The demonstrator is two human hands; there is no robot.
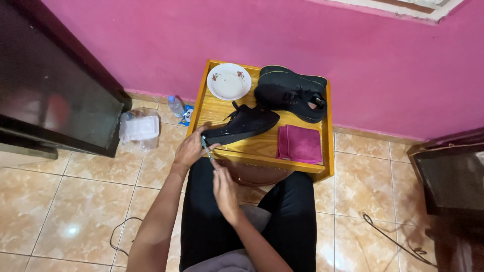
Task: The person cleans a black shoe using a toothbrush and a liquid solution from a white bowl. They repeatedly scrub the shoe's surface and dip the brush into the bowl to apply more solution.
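Head view | left hand (190, 149) curled, gripping black shoe (242, 126) heel on wooden table (262, 146) | right hand (224, 194) pinching small tool (206, 148) at heel

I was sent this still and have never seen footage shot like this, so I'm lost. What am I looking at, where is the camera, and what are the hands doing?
The camera sits on a person's head and looks down, so the two bare arms coming in from the bottom are the wearer's own. The person sits in front of a small wooden table. The left hand rests against the end of a black shoe lying on the table. The right hand is just below it, and between the two hands is a small greenish object, too small to identify. Also on the table: a second black shoe, a white bowl and a folded pink cloth.
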